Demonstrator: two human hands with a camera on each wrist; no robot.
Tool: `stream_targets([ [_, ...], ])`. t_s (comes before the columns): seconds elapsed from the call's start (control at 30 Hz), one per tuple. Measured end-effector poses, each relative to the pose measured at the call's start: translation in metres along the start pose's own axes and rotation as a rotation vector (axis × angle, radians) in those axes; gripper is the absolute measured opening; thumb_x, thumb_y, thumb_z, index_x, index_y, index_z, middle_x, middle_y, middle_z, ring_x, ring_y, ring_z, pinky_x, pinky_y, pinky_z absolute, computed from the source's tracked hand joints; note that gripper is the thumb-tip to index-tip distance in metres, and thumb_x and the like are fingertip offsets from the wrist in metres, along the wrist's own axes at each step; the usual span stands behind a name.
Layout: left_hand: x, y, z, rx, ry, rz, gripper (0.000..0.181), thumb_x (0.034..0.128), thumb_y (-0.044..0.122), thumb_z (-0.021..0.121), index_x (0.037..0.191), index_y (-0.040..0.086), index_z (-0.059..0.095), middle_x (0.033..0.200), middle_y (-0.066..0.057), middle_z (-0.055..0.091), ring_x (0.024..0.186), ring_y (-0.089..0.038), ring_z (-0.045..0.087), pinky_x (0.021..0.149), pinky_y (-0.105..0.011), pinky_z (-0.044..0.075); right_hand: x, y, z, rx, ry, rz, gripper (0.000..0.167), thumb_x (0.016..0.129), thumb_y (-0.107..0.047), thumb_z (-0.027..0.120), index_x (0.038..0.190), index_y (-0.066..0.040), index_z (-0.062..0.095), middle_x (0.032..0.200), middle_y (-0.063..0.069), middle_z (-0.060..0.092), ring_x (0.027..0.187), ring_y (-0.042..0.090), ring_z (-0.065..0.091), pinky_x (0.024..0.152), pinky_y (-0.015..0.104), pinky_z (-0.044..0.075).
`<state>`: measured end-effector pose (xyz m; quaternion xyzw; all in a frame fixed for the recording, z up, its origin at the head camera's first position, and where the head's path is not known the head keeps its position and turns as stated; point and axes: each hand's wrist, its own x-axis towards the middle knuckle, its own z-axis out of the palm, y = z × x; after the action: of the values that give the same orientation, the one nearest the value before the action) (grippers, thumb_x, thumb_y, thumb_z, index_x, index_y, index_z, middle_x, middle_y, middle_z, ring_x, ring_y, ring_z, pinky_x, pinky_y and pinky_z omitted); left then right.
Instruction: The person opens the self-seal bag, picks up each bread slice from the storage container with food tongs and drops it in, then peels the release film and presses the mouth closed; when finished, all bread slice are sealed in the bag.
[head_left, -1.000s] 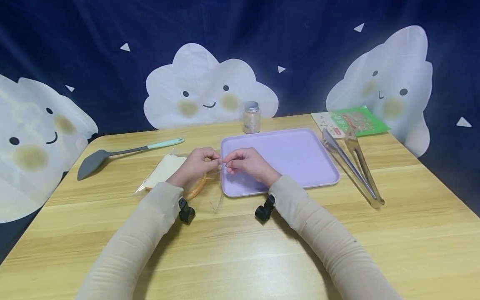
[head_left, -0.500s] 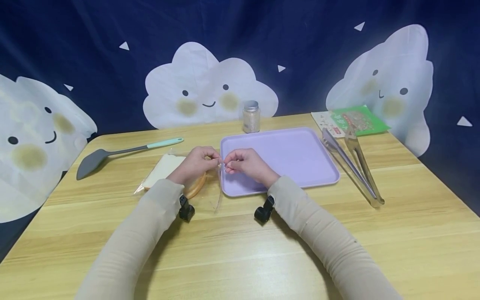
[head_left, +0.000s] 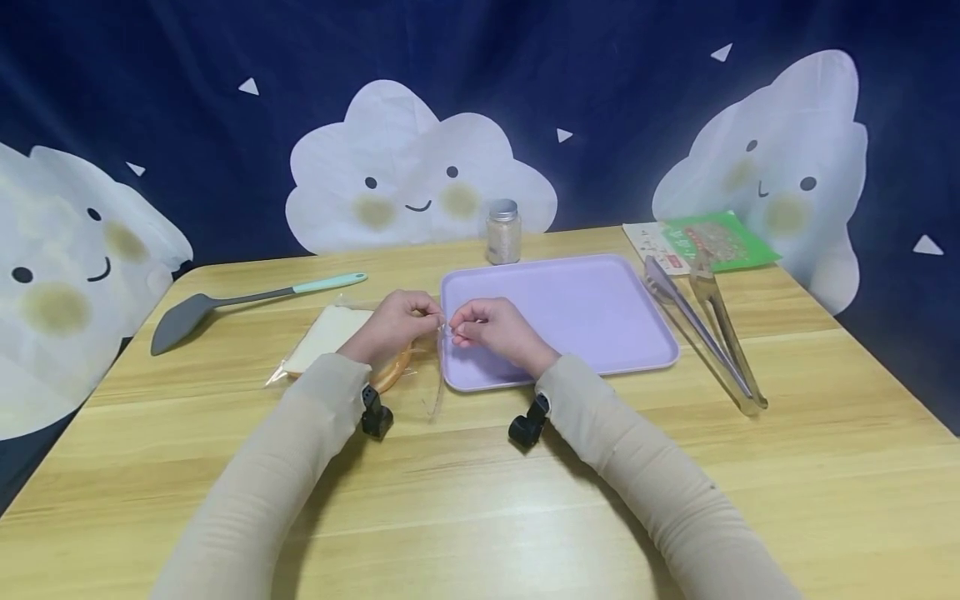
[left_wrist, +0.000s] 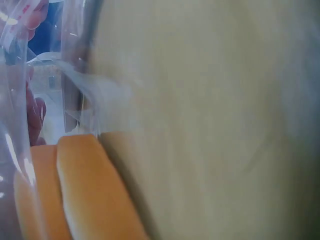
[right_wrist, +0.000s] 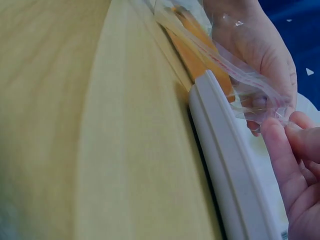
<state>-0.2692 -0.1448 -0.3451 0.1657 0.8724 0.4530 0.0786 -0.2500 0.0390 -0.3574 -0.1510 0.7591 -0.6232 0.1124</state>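
Slices of white bread (head_left: 327, 337) with brown crusts lie in a clear plastic bag (right_wrist: 240, 72) left of the tray. My left hand (head_left: 393, 323) reaches over the bread and pinches the bag's mouth edge. Close beside it, above the left rim of the lilac tray (head_left: 570, 312), my right hand (head_left: 495, 327) pinches the same edge between thumb and forefinger. A seal strip with pink marks runs along the bag in the right wrist view. Two crusts (left_wrist: 95, 185) show low in the left wrist view, where my left hand's own grip is mostly hidden.
A grey turner (head_left: 247, 298) with a mint handle lies at the back left. Behind the tray stands a silver-lidded glass jar (head_left: 503, 233). Metal tongs (head_left: 708, 325) lie right of the tray, by a green and white packet (head_left: 712, 242). A cloud-printed curtain (head_left: 600, 100) hangs behind.
Both hands stay nearly in place at the bag's mouth. Their fingertips stand slightly further apart than a second ago, and the plastic's loose edge has shifted a little.
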Motion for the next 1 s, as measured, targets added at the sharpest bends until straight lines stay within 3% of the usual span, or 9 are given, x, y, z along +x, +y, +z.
stream_targets([
  [0.2,-0.002,0.003,0.003,-0.061,0.011,0.004,0.008,0.0834,0.002,0.060,0.086,-0.003,0.066,0.087,-0.008,0.060,0.088,-0.020,0.051,0.081,-0.029,0.044,-0.003,-0.003,0.001,0.002,0.014,-0.008,0.012,0.086,0.010,0.052,0.093,0.012,0.061,0.080,0.016,0.066,0.066,0.007,0.061,0.071,0.026,0.055],
  [0.27,0.001,-0.003,0.003,-0.061,0.010,0.012,0.009,0.0840,0.005,0.061,0.087,-0.001,0.066,0.089,-0.009,0.061,0.089,-0.020,0.052,0.082,-0.030,0.044,-0.004,-0.004,0.001,-0.010,0.017,-0.004,0.012,0.087,0.010,0.052,0.094,0.011,0.062,0.080,0.016,0.066,0.066,0.007,0.061,0.071,0.026,0.055],
  [0.47,0.001,-0.013,-0.006,-0.027,0.083,0.031,0.012,0.0868,0.007,0.059,0.089,-0.002,0.066,0.094,-0.013,0.064,0.087,-0.019,0.053,0.080,-0.031,0.045,-0.011,-0.008,-0.005,-0.081,0.002,0.023,0.010,0.086,0.006,0.056,0.093,0.007,0.064,0.081,0.015,0.067,0.068,0.010,0.062,0.071,0.026,0.055],
  [0.63,0.006,-0.011,-0.007,-0.032,0.042,0.054,0.014,0.0873,0.009,0.060,0.091,-0.003,0.066,0.096,-0.014,0.065,0.091,-0.021,0.054,0.087,-0.035,0.043,-0.014,-0.009,-0.010,-0.085,-0.011,0.047,0.009,0.086,0.007,0.055,0.092,0.007,0.063,0.080,0.013,0.066,0.067,0.011,0.062,0.069,0.026,0.055],
  [0.87,0.003,-0.006,-0.008,-0.032,0.087,-0.032,0.016,0.0862,0.010,0.058,0.093,-0.003,0.066,0.097,-0.012,0.064,0.089,-0.020,0.053,0.080,-0.032,0.045,-0.021,-0.009,-0.012,-0.055,-0.120,0.099,0.009,0.089,0.008,0.051,0.092,0.010,0.059,0.076,0.010,0.062,0.066,0.012,0.060,0.068,0.027,0.055],
  [1.0,0.001,-0.002,-0.012,-0.014,0.103,-0.056,0.018,0.0866,0.013,0.058,0.093,-0.002,0.066,0.096,-0.013,0.064,0.087,-0.021,0.052,0.076,-0.030,0.044,-0.025,-0.010,-0.014,-0.033,-0.139,0.126,0.009,0.089,0.007,0.050,0.092,0.009,0.058,0.078,0.011,0.061,0.068,0.013,0.060,0.070,0.029,0.055],
])
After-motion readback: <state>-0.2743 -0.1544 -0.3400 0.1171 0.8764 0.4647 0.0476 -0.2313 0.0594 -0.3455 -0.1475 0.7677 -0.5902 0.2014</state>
